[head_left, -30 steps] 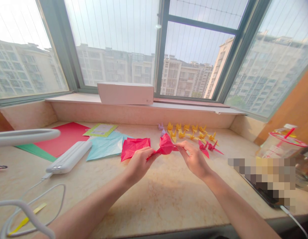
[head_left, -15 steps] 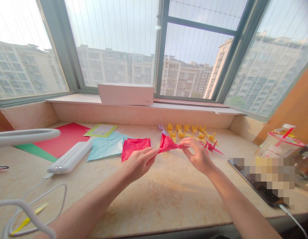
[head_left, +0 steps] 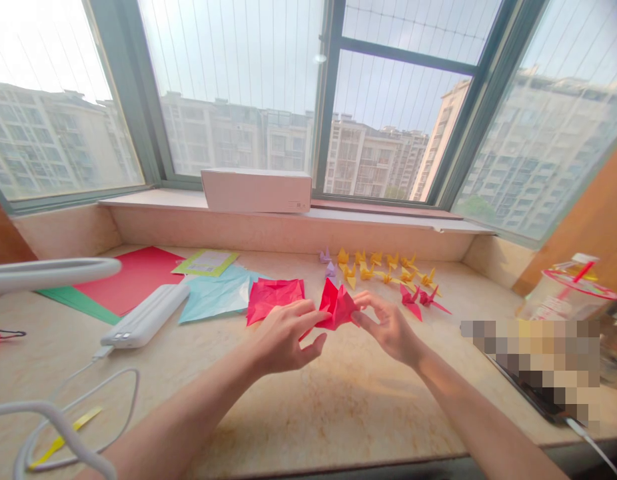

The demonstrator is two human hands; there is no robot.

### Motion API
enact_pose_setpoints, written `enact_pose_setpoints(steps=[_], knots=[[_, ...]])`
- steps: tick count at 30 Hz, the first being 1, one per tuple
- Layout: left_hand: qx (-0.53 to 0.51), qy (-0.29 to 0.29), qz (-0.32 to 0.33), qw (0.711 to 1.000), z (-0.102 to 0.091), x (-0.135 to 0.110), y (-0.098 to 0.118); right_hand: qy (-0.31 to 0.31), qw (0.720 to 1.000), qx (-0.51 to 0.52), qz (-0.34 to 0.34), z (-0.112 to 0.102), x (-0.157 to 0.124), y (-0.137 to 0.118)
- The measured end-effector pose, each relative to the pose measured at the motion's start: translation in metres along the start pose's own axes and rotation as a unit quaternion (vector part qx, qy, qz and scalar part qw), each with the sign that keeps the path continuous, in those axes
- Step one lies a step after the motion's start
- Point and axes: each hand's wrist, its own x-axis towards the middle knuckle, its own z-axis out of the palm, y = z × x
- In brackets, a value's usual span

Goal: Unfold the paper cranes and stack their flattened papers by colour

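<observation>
A folded red paper crane (head_left: 337,307) is held just above the stone counter (head_left: 308,393) between both hands. My left hand (head_left: 286,337) pinches its left tip with fingers partly spread. My right hand (head_left: 388,327) pinches its right side with thumb and fingers closed. A crumpled red sheet (head_left: 274,298) lies flat behind my left hand.
Several yellow paper cranes (head_left: 383,265), two small purple ones (head_left: 328,261) and two red ones (head_left: 421,298) stand at the back right. Light blue (head_left: 216,297), red (head_left: 131,277) and green sheets, a white power bank (head_left: 146,315) with cable, a white box (head_left: 257,190) on the sill, a plastic cup (head_left: 563,297) at right.
The crane, stretched wide between the hands half a second ago, is now bunched closer together. My left fingers have spread more and both hands sit slightly lower.
</observation>
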Motion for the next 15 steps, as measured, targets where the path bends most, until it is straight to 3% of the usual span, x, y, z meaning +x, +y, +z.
enact_pose_setpoints(steps=[4,8,12,15], knots=[[-0.054,-0.020,-0.022,0.998,-0.008,0.003,0.007,0.020,1.000,0.011,-0.020,0.002,-0.001,-0.001],[-0.124,-0.034,-0.084,0.988,-0.006,0.007,0.009,0.013,0.994,-0.031,-0.103,0.008,-0.003,-0.005],[-0.160,-0.015,-0.120,0.980,0.006,0.009,0.007,-0.011,0.986,-0.069,-0.149,0.012,-0.004,-0.007],[-0.194,0.016,-0.124,0.973,0.011,0.010,0.005,-0.021,0.987,-0.079,-0.135,0.011,-0.006,-0.003]])
